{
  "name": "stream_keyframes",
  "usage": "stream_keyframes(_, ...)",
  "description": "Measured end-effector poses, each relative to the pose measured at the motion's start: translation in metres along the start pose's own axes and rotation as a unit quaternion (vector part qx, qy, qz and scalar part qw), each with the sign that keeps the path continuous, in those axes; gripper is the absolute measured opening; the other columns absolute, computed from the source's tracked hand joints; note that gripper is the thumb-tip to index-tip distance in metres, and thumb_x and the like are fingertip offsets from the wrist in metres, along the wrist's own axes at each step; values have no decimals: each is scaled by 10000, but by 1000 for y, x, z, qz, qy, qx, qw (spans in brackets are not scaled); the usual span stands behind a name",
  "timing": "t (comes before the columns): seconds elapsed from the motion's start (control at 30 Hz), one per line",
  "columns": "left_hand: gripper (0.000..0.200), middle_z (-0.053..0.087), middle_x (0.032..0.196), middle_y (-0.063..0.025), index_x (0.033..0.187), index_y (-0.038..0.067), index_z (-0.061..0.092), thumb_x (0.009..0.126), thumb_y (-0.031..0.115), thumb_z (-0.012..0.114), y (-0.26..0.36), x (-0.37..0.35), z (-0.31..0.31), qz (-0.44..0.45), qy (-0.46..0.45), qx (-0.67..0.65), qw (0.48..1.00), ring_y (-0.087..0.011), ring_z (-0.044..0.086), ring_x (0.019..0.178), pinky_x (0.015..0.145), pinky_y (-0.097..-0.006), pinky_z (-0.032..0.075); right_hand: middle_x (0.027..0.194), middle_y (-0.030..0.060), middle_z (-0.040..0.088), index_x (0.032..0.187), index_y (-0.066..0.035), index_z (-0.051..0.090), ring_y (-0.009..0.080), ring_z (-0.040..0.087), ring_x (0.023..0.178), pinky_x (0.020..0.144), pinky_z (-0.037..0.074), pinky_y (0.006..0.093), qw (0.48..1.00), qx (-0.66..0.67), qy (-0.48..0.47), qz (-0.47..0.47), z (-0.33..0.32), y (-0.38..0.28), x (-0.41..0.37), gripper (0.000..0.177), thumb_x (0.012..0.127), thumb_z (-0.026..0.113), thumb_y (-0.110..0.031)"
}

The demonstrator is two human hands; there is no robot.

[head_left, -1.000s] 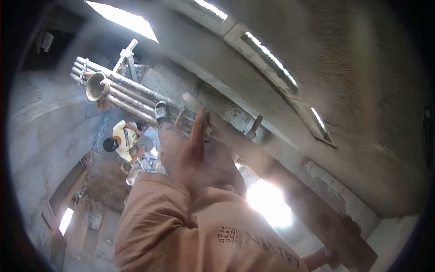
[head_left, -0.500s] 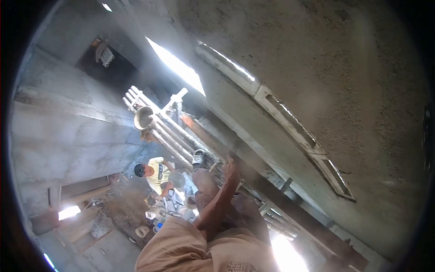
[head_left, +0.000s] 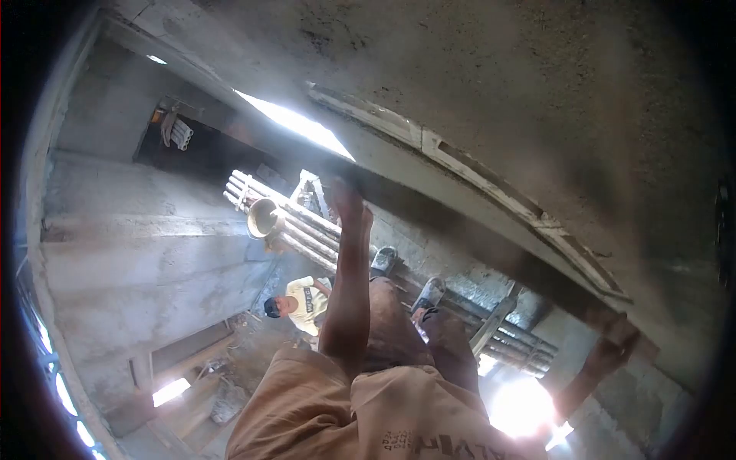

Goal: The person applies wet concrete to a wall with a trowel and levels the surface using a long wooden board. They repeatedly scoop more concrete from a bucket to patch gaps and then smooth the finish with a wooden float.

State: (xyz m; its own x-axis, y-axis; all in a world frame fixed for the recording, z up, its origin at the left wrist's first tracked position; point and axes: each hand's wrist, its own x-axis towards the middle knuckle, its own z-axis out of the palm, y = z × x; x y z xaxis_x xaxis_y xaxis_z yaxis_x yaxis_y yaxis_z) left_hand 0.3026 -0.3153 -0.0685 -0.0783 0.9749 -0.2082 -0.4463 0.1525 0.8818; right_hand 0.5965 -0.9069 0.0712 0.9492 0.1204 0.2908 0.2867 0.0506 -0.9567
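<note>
A long, dark wooden board (head_left: 491, 247) runs diagonally along the rough plastered wall (head_left: 613, 130). My left hand (head_left: 349, 205) is closed at its upper-left end, the fingertips partly smeared and dim. Near the lower-right end, my right hand (head_left: 613, 346) is closed round the board's edge. A pale block frame (head_left: 425, 139) is set in the wall just above the board. My shod feet (head_left: 431, 293) stand on scaffold poles below it.
A round bucket (head_left: 263, 218) rests on the scaffold poles (head_left: 303, 230) at left. Down below, a person in a yellow shirt (head_left: 309, 303) is on the littered ground. Bright light enters through a slanted opening (head_left: 295, 123).
The board has risen from beside my legs to the wall. My left arm has reached up and left; my right hand has come into view on the board. The view has shifted.
</note>
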Motion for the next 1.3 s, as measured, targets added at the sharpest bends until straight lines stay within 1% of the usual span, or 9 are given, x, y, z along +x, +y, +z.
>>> stream_keyframes(0.13,417,572,893,-58,893,49,630,1033,424,512,-43,49,2,19,-18,103,994,-176,524,805,722,-371,482,1178,120,660,1218,-15,669,276,646,1113,992,554,366,997,47,36,56,78,39,-12,272,1029,595,-197)
stream_keyframes(0.27,827,658,1206,-209,1240,-166,618,1030,625,501,3,15,84,-113,68,85,988,-290,601,1037,936,-433,490,1114,100,643,1165,-5,670,243,623,1075,963,541,332,997,-74,-4,-12,99,69,-5,219,1021,604,-157)
stream_keyframes(0.43,734,587,1379,-197,1412,-108,517,1042,526,501,-21,21,93,-52,-29,31,998,-314,587,1156,1011,-422,484,1091,103,660,1186,-10,661,238,637,1040,944,530,380,984,-169,-45,-29,61,129,11,225,1024,564,-133)
stream_keyframes(0.53,697,592,1360,-203,1393,-93,530,1009,488,535,-39,75,63,141,-126,257,948,-330,588,1153,1002,-439,486,1094,110,653,1227,-1,626,247,650,1029,913,558,410,987,-162,-9,-3,92,118,10,237,1015,573,-94)
stream_keyframes(0.73,632,604,1321,-213,1356,-64,557,944,413,604,-36,121,69,151,-177,320,918,-362,591,1147,984,-473,492,1100,123,640,1308,19,557,265,676,1006,850,614,471,972,175,139,69,139,70,3,315,997,593,-16)
stream_keyframes(0.93,584,615,1283,-224,1320,-35,584,879,338,673,-29,158,54,213,-172,397,876,-395,594,1141,966,-507,497,1110,124,695,1283,-45,611,264,699,995,924,601,471,926,255,160,226,169,61,-2,328,1070,513,-273)
stream_keyframes(1.13,556,626,1244,-235,1283,-5,610,813,262,741,-30,155,32,467,-173,546,674,-427,597,1135,947,-541,503,1325,133,636,1345,-29,572,277,635,1195,977,555,397,937,-347,-23,-11,139,135,-27,394,966,593,-136)
stream_keyframes(1.23,551,632,1224,-240,1264,9,623,781,225,776,-40,113,45,568,-152,578,566,-443,599,1132,938,-558,505,1348,158,631,1396,-2,548,299,628,1215,1004,544,410,932,-353,20,-81,95,130,3,473,960,651,-156)
stream_keyframes(1.3,594,485,1378,-253,1387,-33,445,893,245,621,-47,70,64,554,-146,551,607,-439,450,1280,1067,-545,358,1363,175,628,1430,15,532,313,623,1229,1022,536,419,910,-389,42,-142,53,114,35,533,957,690,-169)
